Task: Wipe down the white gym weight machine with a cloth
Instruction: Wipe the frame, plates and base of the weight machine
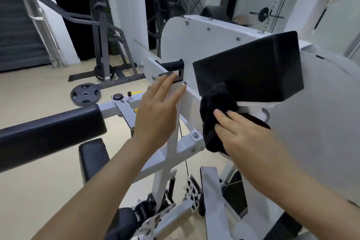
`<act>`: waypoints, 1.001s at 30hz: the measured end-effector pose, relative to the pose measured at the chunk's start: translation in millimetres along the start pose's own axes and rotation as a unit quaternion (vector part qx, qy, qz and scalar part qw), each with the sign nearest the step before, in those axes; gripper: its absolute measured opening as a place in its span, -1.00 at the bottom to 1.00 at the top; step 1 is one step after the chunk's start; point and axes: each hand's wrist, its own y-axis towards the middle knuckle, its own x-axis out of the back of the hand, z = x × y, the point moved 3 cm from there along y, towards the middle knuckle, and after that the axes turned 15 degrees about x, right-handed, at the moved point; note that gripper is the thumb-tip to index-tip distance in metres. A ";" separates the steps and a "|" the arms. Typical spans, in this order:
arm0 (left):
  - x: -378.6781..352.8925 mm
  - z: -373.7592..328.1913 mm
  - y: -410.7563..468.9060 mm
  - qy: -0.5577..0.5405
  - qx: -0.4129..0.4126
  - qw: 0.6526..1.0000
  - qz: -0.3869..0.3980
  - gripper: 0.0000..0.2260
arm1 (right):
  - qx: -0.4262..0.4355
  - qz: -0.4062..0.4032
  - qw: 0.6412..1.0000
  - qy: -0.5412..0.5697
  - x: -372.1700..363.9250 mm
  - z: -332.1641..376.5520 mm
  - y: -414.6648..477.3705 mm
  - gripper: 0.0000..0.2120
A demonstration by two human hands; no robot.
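Frame, white gym weight machine point(194, 45) of painted steel: fills the centre and right of the view, with a bolted flat panel at upper centre and bars and brackets running down to the bottom edge.

Pad, long black roll with a textured cover point(48, 130): left of the frame, fixed on a white bar of the machine.

Pad, black rectangular block point(249, 68): upper right of centre, mounted on the machine and tilted.

Rack, dark grey steel, with angled tubes point(109, 45): upper left, standing on the beige floor point(39, 87), well apart from the machine.

Left hand point(157, 111): centre of the frame, fingers straight and slightly spread, tips lying against a white bar just below a black bracket. It holds nothing.

Right hand point(245, 134): right of centre, the visible fingers straight and close together, pressing down on the cloth; the thumb is hidden.

Cloth, black, bunched point(214, 101): just right of centre, pressed against the white frame directly under the block pad, its lower part hanging beneath the right hand.

Pad, small black oblong point(93, 158): lower left, below the roll.

Weight plate, black disc with cut-out grips point(85, 94): flat on the floor, left of centre, near the rack's foot.

Grip, black ribbed handle point(172, 63): centre, just above the left fingertips, not touched.
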 end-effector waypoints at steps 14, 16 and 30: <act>11.8 -55.9 -60.6 -0.252 0.118 0.918 0.282 -0.88 | -0.015 -0.105 0.993 0.043 -12.1 13.8 -17.9 -0.78; 20.7 -68.3 -73.6 -0.215 0.055 0.914 0.339 -0.95 | 0.003 -0.139 0.989 0.045 -15.1 24.4 -47.1 -0.77; 1.1 -13.5 -11.2 0.004 -0.002 0.995 0.096 -0.95 | -0.063 -0.033 0.985 -0.155 -28.9 19.9 47.0 -0.57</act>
